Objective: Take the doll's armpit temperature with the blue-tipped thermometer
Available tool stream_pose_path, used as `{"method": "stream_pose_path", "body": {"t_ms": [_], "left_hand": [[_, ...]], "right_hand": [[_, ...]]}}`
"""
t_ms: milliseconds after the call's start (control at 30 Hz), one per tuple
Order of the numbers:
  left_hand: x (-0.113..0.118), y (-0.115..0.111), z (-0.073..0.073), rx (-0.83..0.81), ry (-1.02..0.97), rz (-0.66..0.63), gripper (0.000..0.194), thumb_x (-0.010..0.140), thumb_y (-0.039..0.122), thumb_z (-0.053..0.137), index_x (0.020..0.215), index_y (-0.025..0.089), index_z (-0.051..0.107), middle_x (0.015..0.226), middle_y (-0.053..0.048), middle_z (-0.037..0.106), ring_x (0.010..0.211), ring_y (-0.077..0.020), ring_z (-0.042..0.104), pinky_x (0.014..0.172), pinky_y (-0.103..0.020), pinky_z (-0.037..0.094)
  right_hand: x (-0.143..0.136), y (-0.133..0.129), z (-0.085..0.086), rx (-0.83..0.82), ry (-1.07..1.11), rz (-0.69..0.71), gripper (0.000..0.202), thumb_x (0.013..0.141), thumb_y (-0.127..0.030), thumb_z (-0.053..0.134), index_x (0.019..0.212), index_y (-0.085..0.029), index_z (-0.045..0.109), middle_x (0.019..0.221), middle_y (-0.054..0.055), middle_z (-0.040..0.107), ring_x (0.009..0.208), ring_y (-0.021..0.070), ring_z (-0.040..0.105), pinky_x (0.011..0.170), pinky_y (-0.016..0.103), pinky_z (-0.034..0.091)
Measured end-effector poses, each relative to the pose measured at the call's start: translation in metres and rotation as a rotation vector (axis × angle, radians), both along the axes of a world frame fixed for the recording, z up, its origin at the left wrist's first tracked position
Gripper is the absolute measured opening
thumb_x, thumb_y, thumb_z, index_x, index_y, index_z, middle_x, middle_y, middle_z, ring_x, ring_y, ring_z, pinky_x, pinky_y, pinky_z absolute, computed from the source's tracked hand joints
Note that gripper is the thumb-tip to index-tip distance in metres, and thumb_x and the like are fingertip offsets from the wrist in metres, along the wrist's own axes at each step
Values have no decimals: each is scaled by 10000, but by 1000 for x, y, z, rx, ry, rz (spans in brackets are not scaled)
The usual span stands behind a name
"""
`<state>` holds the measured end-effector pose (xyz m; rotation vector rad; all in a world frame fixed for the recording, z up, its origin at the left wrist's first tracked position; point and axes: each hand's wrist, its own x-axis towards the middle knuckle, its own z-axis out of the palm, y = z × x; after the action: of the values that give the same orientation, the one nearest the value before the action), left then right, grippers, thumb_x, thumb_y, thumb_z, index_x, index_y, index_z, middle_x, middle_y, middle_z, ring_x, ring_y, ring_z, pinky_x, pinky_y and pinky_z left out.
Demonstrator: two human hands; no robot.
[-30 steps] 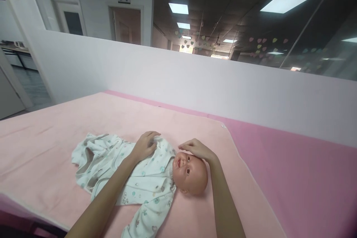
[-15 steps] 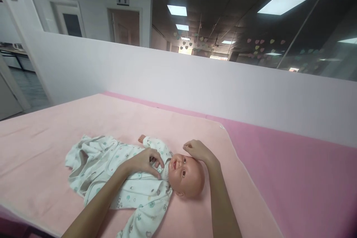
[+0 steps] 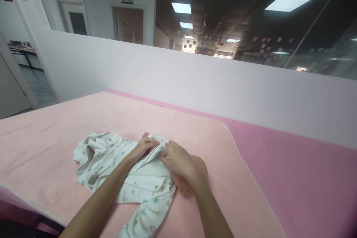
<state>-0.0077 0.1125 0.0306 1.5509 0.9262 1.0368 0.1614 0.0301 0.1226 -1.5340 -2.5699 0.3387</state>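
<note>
A baby doll (image 3: 201, 167) lies on its back with its head to the right; my right wrist and hand hide most of its face. It wears a white romper (image 3: 156, 191) with a small animal and dot print, and the romper's leg part lies flat and crumpled at left. At the doll's chest, my left hand (image 3: 146, 146) has its fingers curled on the romper's front edge. My right hand (image 3: 178, 159) reaches over the face to the collar, its fingers bent onto the cloth, where a fold stands raised between both hands.
A pale pink sheet (image 3: 64, 126) covers the table, over a darker pink mat (image 3: 267, 152) at right. Behind stands a low white partition (image 3: 173, 74) with a window above it. A doorway (image 3: 33, 67) opens at far left.
My right hand has moved left from beside the doll's head to the collar. My left hand has shifted up the chest and its fingers have closed onto the romper. The view has turned slightly.
</note>
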Motion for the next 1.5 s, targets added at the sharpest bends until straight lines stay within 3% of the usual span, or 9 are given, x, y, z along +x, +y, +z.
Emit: {"method": "stream_pose_path", "body": {"t_ms": [133,300,533,700,833,1100,1233,1367,1500], "left_hand": [[0,-1,-1,-69,-65,-94,320,691,416,616,560,124,590,461,47,382,466,-85,332,463,-228,245],[-2,-3,1,-81,-90,-134,300,691,396,636,588,116,600,498,35,427,510,-90,370,501,-228,274],[-1,-5,1,-123,-98,-155,330,663,442,650,632,113,635,525,8,516,528,-117,450,511,-236,305],[0,-9,9,-148,-138,-149,285,667,385,661,818,144,650,670,1,586,613,-129,501,549,-224,340],[0,-10,11,-171,-199,-191,249,673,380,659,760,155,597,600,37,510,550,-97,450,515,-200,314],[-9,-14,14,-166,-34,-540,252,673,354,671,777,126,702,625,-38,572,562,-118,478,503,-217,339],[-8,-19,24,-45,15,-564,214,636,310,712,798,169,709,844,-50,573,744,-152,502,614,-230,390],[-10,-20,22,-37,92,-569,273,608,325,730,836,179,698,767,-32,569,711,-148,497,619,-239,397],[-17,-15,7,-135,-169,-503,394,489,401,786,786,176,660,632,5,535,540,-96,429,501,-227,334]], "right_hand": [[-21,4,-19,94,-169,-26,273,827,-151,400,876,-135,668,1119,153,585,1099,266,478,877,379,382],[-30,12,-36,142,-306,-142,355,814,-123,396,1096,-62,604,1360,223,377,1282,343,280,999,533,207],[-32,15,-40,184,-395,-211,304,822,-103,416,1029,-71,636,1227,220,523,1218,337,380,1014,549,143],[-24,2,-19,175,-353,-169,259,815,-98,420,913,-96,660,1056,190,616,1102,306,472,1009,511,164],[-6,-17,12,172,-256,-137,248,814,-90,395,792,-139,638,903,136,635,954,243,524,984,446,219],[53,-45,64,91,244,-58,328,912,-209,267,696,-208,513,732,0,569,731,143,506,808,299,363],[62,-45,72,-76,490,-11,281,922,-292,307,839,-217,565,883,12,604,823,149,541,737,262,401],[57,-42,71,-95,615,29,292,924,-334,321,910,-208,584,907,19,614,848,150,550,758,256,411],[53,-40,68,-96,650,60,318,926,-362,318,905,-200,591,874,19,612,821,147,560,761,252,417]]}}
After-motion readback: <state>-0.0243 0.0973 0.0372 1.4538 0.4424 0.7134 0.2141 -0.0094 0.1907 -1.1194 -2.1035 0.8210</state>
